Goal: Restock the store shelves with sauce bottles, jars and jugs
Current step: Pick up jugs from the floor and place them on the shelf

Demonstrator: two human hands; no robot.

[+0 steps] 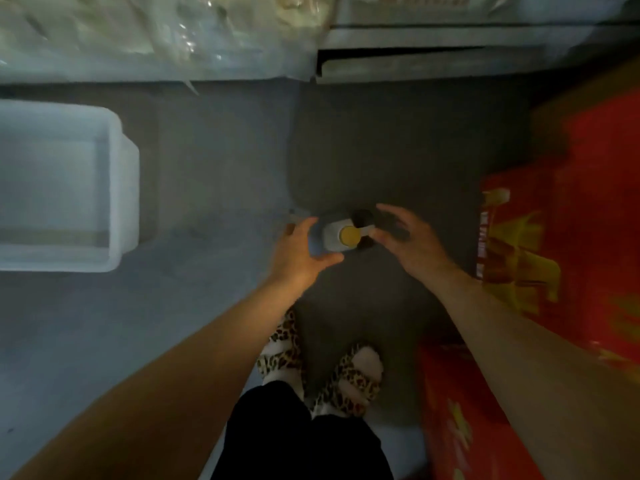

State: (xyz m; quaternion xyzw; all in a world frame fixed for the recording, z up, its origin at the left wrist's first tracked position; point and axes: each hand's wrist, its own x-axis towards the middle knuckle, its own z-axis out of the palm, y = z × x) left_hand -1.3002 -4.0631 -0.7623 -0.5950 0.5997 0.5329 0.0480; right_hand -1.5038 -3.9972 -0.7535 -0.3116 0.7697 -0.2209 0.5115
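A jug with a yellow cap stands on the floor, between both spread, empty hands. The left hand should cup its side while the right hand takes the dark handle, then lift straight.

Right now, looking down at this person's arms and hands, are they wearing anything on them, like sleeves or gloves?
No. The left hand and right hand are bare, with no gloves, and both forearms are uncovered up to the frame edge: no sleeves, watch or bracelets can be seen. The picture is blurry, so rings cannot be ruled out. Lower down are dark trousers and leopard-print fluffy slippers.
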